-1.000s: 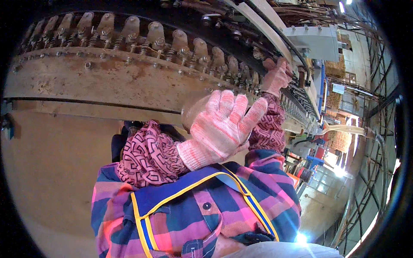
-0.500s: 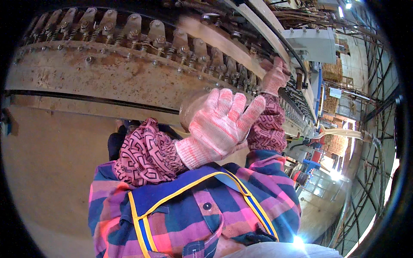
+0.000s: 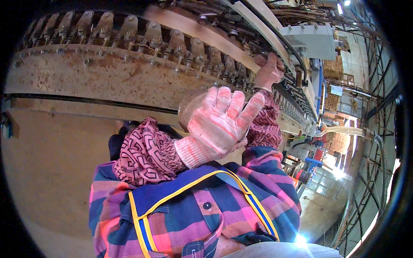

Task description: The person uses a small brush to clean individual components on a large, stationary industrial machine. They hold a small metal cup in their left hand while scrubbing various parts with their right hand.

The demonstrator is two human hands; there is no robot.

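Note:
My left hand (image 3: 217, 127), in a white knitted glove with red-orange streaks, is held in front of my chest with its back up and its fingers apart. Behind its wrist side shows a rounded brown shape (image 3: 188, 109), too blurred to name. Farther out, my right hand (image 3: 269, 75), also gloved, is at the near end of a long pale wooden strip (image 3: 202, 36), its fingers closed about the end; the fingertips are partly blurred. The strip slants up and left over a row of rusty spring-loaded metal brackets (image 3: 152, 36) on the machine.
A rusty machine beam (image 3: 94, 73) runs across in front of me, with a black slot below it. A grey box (image 3: 309, 41) stands beyond my right hand. Stacked sheets (image 3: 333, 69) and a pale curved hose (image 3: 344, 130) are farther right.
The wooden strip has shifted left and up over the brackets. My right hand has moved slightly left and away from me. My left hand has hardly moved.

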